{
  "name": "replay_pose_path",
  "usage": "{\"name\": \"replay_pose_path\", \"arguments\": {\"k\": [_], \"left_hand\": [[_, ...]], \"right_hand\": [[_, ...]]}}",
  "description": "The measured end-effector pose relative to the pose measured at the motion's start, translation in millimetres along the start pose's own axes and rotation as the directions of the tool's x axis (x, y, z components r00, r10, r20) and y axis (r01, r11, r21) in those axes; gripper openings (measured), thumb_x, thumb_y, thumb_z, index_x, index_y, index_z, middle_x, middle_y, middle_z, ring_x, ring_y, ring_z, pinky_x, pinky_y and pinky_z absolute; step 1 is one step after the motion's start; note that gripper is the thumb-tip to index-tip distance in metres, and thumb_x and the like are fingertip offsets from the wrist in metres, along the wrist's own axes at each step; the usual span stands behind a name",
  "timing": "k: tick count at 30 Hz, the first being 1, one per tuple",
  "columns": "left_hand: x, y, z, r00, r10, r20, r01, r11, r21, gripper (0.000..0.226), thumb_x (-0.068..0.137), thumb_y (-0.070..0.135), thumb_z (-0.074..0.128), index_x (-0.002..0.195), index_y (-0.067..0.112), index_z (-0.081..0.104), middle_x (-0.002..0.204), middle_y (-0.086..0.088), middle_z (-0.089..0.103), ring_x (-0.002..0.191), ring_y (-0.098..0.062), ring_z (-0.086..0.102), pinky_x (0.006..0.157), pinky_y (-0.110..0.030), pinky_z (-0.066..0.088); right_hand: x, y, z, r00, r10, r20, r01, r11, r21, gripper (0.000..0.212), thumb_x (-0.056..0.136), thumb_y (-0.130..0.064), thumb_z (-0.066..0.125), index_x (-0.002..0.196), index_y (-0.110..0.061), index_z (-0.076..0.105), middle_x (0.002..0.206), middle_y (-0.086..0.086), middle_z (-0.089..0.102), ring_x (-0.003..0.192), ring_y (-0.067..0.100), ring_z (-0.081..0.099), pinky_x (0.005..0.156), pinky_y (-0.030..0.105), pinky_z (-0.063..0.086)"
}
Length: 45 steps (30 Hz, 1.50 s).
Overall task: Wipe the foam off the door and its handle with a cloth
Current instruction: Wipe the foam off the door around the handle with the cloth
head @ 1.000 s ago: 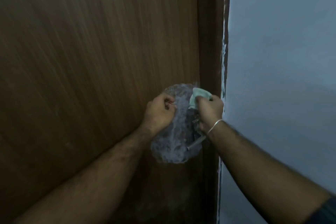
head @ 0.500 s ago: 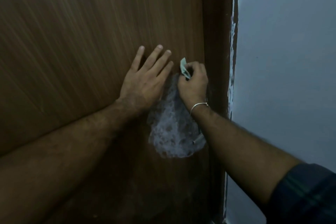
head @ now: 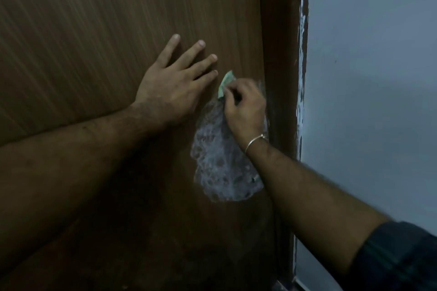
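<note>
Foam (head: 222, 165) covers the door (head: 106, 30) beside its frame; I cannot see the handle. My right hand (head: 246, 111) pinches the mostly hidden cloth (head: 225, 84), left hand (head: 172, 87) flat, fingers spread.

A brown wood-grain door (head: 94, 30) is being braced by the left hand (head: 169, 92), laid flat with fingers spread. A pale green cloth (head: 225, 84) is being pinched in the closed right hand (head: 246, 111) and pressed to the door at the top of a white foam patch (head: 220, 168). A thin metal bangle (head: 255, 142) is being worn on the right wrist, beside the dark door frame (head: 279, 30) and a grey wall (head: 378, 78).
</note>
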<state>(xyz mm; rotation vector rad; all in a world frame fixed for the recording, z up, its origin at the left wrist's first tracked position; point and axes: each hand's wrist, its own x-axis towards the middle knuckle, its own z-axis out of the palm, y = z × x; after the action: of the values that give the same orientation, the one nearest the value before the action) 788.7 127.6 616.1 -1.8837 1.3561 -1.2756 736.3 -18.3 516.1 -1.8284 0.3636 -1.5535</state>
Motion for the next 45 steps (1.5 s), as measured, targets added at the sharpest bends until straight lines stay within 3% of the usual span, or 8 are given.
{"name": "replay_pose_path", "arguments": {"k": [5,9,13,29,32,35,40,45], "left_hand": [[2,-1,5,1.0,-0.003,-0.002,0.003,0.999,0.038,0.051,0.1,0.043,0.035,0.148,0.029,0.042,0.16,0.002,0.033,0.152,-0.028,0.015,0.12,-0.058,0.003],[1,0,4,1.0,-0.011,-0.014,0.011,1.0,0.02,0.053,0.098,0.043,0.037,0.147,0.026,0.044,0.159,0.0,0.035,0.151,-0.029,0.016,0.12,-0.059,0.005],[2,1,2,1.0,-0.006,0.002,0.006,1.0,0.019,0.053,0.099,0.044,0.033,0.149,0.027,0.04,0.16,0.001,0.031,0.152,-0.029,0.014,0.12,-0.059,0.003],[3,3,4,0.999,-0.034,0.003,0.034,0.999,-0.034,0.051,0.101,0.038,0.033,0.15,0.026,0.038,0.162,-0.002,0.028,0.153,-0.028,0.012,0.121,-0.056,0.004],[2,2,4,1.0,-0.027,-0.009,0.027,1.0,-0.001,0.051,0.101,0.042,0.033,0.149,0.025,0.04,0.161,0.0,0.031,0.153,-0.028,0.011,0.121,-0.058,0.003],[1,2,3,1.0,-0.024,0.017,0.024,1.0,0.019,0.052,0.101,0.044,0.034,0.151,0.028,0.036,0.163,0.002,0.026,0.153,-0.027,0.008,0.121,-0.058,0.002],[1,2,3,0.999,-0.029,-0.029,0.028,0.999,-0.017,0.05,0.102,0.04,0.035,0.149,0.023,0.041,0.161,0.0,0.031,0.152,-0.028,0.013,0.121,-0.057,0.003],[-2,3,5,0.999,-0.018,-0.049,0.017,0.999,-0.03,0.049,0.102,0.038,0.037,0.146,0.02,0.045,0.159,-0.002,0.035,0.151,-0.028,0.018,0.121,-0.056,0.005]], "right_hand": [[20,19,-3,0.953,0.277,-0.127,-0.268,0.96,0.084,0.015,0.089,-0.005,0.063,0.101,-0.007,0.071,0.109,0.008,0.065,0.098,0.015,0.062,0.085,0.018,0.053],[15,19,-4,0.995,0.099,-0.031,-0.098,0.995,0.02,0.018,0.087,-0.001,0.063,0.101,-0.008,0.073,0.109,0.004,0.066,0.1,0.013,0.063,0.086,0.012,0.05],[32,34,-13,0.946,0.298,-0.129,-0.296,0.955,0.033,0.019,0.089,-0.002,0.062,0.106,-0.006,0.071,0.115,0.007,0.067,0.104,0.014,0.062,0.071,-0.01,0.036],[30,32,-11,0.99,0.13,-0.049,-0.131,0.991,-0.01,0.023,0.092,-0.007,0.06,0.114,-0.009,0.067,0.121,0.005,0.061,0.109,0.011,0.058,0.089,0.007,0.048],[16,24,-9,0.995,-0.079,0.055,0.081,0.996,-0.034,0.022,0.091,-0.008,0.062,0.111,-0.007,0.069,0.118,0.006,0.062,0.111,0.015,0.058,0.097,0.025,0.05],[26,25,-15,1.0,0.02,0.012,-0.02,0.998,-0.053,0.017,0.091,-0.009,0.063,0.106,-0.008,0.071,0.114,0.007,0.065,0.107,0.018,0.06,0.095,0.035,0.052],[6,2,-7,0.984,-0.159,0.084,0.164,0.985,-0.049,0.015,0.087,-0.003,0.065,0.099,-0.003,0.073,0.106,0.01,0.067,0.1,0.019,0.062,0.091,0.029,0.052],[13,-9,-2,0.999,0.031,-0.017,-0.031,0.999,0.015,0.01,0.085,0.0,0.064,0.092,-0.004,0.071,0.099,0.007,0.063,0.087,0.008,0.057,0.082,0.017,0.051]]}}
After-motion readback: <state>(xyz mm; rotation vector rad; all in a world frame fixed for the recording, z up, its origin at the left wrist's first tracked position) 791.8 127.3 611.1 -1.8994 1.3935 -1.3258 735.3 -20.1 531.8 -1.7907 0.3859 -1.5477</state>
